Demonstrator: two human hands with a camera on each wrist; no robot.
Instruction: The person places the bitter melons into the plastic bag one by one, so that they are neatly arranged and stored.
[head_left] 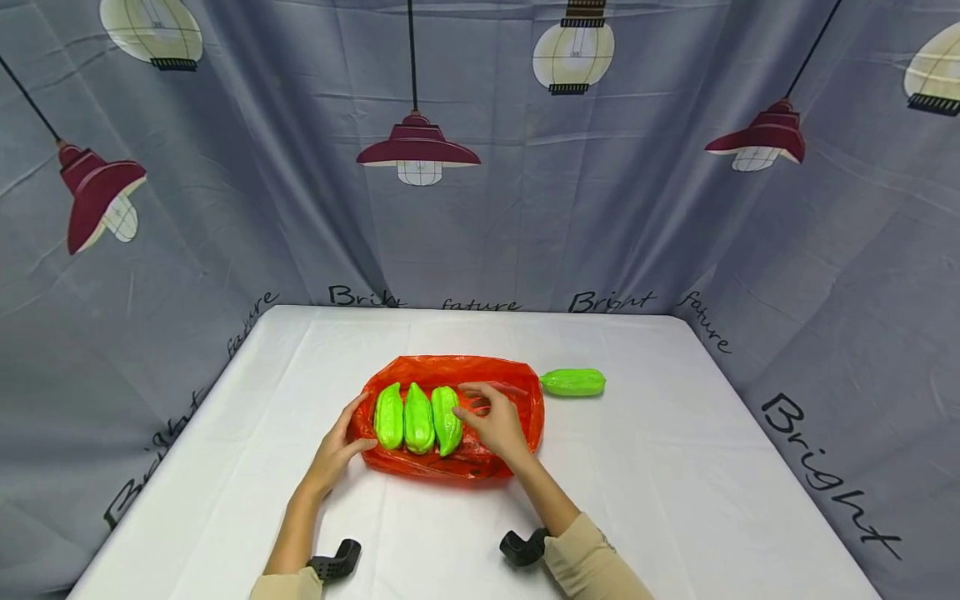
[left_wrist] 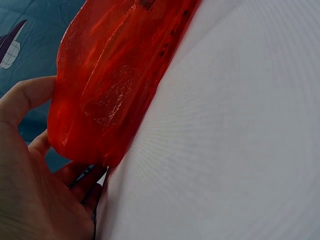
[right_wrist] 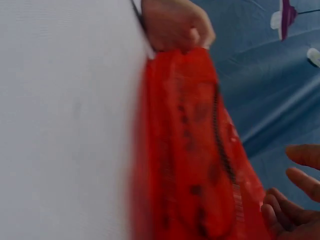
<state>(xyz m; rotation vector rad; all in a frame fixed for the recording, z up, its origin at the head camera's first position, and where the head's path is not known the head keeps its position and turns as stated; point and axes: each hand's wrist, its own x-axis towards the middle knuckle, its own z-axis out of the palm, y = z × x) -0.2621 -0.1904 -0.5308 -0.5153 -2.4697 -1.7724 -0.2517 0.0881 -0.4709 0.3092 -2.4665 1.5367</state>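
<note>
A red plastic bag [head_left: 450, 367] lies on the white table [head_left: 675, 467] with three green ridged vegetables side by side on it: left [head_left: 388, 417], middle [head_left: 418, 418], right [head_left: 447, 419]. My left hand [head_left: 337, 450] grips the bag's left edge, with the thumb above and the fingers below in the left wrist view [left_wrist: 30, 175]. My right hand [head_left: 495, 421] hovers over the bag's right half, its spread fingers beside the right vegetable. In the right wrist view the bag [right_wrist: 190, 150] is blurred, and the right hand's fingers [right_wrist: 295, 200] are loosely extended next to it.
A fourth green vegetable [head_left: 572, 382] lies on the table just right of the bag. Grey curtains printed with lamps close in the back and both sides. Black wrist mounts [head_left: 337, 562] [head_left: 525, 547] show near the front edge.
</note>
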